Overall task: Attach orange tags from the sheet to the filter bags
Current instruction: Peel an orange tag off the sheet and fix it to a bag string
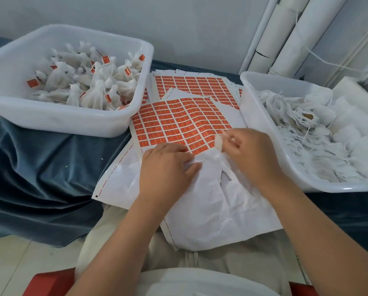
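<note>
Left hand fingers pinching filter bag, right hand fingers gripping its neck, tag sheet beneath

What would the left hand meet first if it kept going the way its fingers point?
The left hand points right, toward the bunched neck of the filter bag, so that probably comes first, with the right hand pinching it just behind. Depth is hard to judge from one view.

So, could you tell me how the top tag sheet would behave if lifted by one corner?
The top tag sheet would probably flop, since it lies wavy. It looks thin, so it is likely light. Its bare lower part is crumpled, so it may crease easily.
</note>
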`<state>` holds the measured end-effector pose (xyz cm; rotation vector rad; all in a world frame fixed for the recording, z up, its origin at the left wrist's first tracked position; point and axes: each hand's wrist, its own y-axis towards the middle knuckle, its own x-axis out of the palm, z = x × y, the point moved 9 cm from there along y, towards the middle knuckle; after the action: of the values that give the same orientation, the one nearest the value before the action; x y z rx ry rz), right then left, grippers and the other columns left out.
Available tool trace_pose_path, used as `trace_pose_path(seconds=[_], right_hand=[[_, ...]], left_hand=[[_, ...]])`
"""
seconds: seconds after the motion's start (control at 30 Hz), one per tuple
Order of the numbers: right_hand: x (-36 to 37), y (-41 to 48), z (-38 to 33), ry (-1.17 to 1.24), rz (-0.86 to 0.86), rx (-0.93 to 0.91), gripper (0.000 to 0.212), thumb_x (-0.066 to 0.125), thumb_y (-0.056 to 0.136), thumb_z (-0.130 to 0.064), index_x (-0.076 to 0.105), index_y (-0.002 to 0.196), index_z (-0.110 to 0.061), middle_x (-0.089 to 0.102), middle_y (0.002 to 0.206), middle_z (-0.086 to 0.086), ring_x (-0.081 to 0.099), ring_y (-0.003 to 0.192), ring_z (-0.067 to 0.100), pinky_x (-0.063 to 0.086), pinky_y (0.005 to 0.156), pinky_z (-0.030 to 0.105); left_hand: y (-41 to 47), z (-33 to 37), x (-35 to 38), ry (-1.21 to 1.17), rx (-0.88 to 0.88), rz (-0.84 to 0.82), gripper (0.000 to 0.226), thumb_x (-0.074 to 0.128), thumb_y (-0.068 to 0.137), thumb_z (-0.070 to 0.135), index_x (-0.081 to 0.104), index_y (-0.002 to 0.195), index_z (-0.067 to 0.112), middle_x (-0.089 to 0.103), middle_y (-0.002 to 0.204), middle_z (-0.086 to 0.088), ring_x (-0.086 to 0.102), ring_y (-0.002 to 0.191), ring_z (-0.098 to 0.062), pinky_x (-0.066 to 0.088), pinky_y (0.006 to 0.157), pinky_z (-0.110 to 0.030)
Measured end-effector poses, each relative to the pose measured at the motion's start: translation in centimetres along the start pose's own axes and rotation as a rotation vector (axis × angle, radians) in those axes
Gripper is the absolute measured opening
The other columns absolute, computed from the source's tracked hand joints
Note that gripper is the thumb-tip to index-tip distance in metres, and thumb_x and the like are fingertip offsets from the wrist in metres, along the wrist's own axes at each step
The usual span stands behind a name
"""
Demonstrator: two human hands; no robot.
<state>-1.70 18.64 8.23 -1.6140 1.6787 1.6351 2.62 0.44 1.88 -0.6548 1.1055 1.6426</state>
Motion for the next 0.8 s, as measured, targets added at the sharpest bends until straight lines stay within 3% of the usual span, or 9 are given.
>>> trace_pose_path(seconds=[0.13,0.23,0.3,0.37,0.43,0.57,0.63,0.7,0.8], right_hand=[[-3.8,-1.5,1.5,0.463,0.249,0.344,0.032,0.062,0.099,-0.043,0.073,0.08,-0.019,0.065,0.063,0.001,0.062,0.058,0.018,0.055,0.057,0.037],[-2.9,-3.2,0.8,0.961,0.159,0.55,0.025,0.069,0.093,-0.046,0.077,0.078,-0.027,0.058,0.058,-0.008,0.058,0.058,0.008,0.058,0.064,0.027],[-1.9,-4.1,-0.8,1.169,0.062,0.572,0.022,0.07,0.096,-0.042,0.079,0.08,-0.029,0.057,0.057,-0.012,0.055,0.055,0.005,0.058,0.064,0.026],[-1.2,-5.0,-1.6,1.248,0.034,0.602,0.021,0.07,0.097,-0.04,0.081,0.092,-0.023,0.055,0.056,-0.012,0.05,0.052,0.005,0.055,0.063,0.026],[-0.6,-5.8,-1.8,1.312,0.047,0.643,0.028,0.071,0.095,-0.039,0.073,0.081,-0.014,0.042,0.053,-0.004,0.041,0.051,0.009,0.051,0.066,0.027],[-0.2,-6.7,-1.8,1.349,0.106,0.697,0.039,0.075,0.09,-0.041,0.056,0.066,-0.016,0.031,0.054,0.0,0.036,0.055,0.014,0.051,0.071,0.032],[0.0,-7.0,-1.8,1.352,0.089,0.698,0.032,0.073,0.093,-0.042,0.066,0.075,-0.015,0.044,0.058,0.002,0.047,0.059,0.016,0.052,0.079,0.038],[0.4,-7.3,-2.0,1.363,0.047,0.704,0.025,0.07,0.097,-0.042,0.079,0.099,-0.02,0.072,0.088,0.009,0.071,0.088,0.027,0.058,0.094,0.047],[0.2,-7.4,-2.2,1.416,0.09,0.701,0.031,0.066,0.101,-0.037,0.077,0.12,-0.015,0.074,0.12,0.014,0.071,0.118,0.031,0.056,0.101,0.055]], left_hand=[[0.0,0.0,0.1,-0.015,-0.012,-0.036,0.046,0.059,0.092,0.071,0.076,0.119,0.038,0.069,0.129,0.02,0.06,0.124,-0.01,0.04,0.113,-0.042],[-0.1,0.9,-1.5,-0.125,-0.045,0.026,0.057,0.049,0.091,0.078,0.072,0.125,0.038,0.067,0.134,0.02,0.057,0.126,-0.003,0.04,0.115,-0.034],[-0.7,2.0,-3.7,-0.405,-0.056,0.131,0.058,0.045,0.09,0.08,0.073,0.121,0.04,0.07,0.126,0.023,0.058,0.118,0.005,0.043,0.104,-0.02],[-1.0,3.1,-4.1,-0.809,-0.098,0.047,0.043,0.055,0.09,0.074,0.076,0.112,0.044,0.074,0.114,0.026,0.065,0.109,0.006,0.052,0.086,-0.011],[-1.7,4.4,-3.2,-1.143,-0.213,-0.133,0.023,0.068,0.092,0.059,0.08,0.102,0.042,0.077,0.103,0.02,0.071,0.101,0.001,0.056,0.077,-0.013],[-2.6,5.2,-2.0,-1.327,-0.355,-0.262,0.019,0.075,0.087,0.048,0.083,0.095,0.032,0.08,0.1,0.007,0.075,0.098,-0.009,0.055,0.092,-0.031],[-2.8,5.5,-1.7,-1.385,-0.375,-0.288,0.022,0.075,0.084,0.048,0.083,0.096,0.032,0.08,0.103,0.006,0.075,0.099,-0.011,0.056,0.089,-0.028],[-3.0,5.8,-1.5,-1.42,-0.372,-0.316,0.024,0.074,0.084,0.048,0.083,0.099,0.031,0.08,0.106,0.004,0.075,0.101,-0.013,0.058,0.083,-0.023],[-3.2,6.2,-1.4,-1.446,-0.363,-0.33,0.024,0.073,0.087,0.045,0.083,0.103,0.03,0.08,0.106,0.002,0.075,0.102,-0.015,0.057,0.081,-0.016]])
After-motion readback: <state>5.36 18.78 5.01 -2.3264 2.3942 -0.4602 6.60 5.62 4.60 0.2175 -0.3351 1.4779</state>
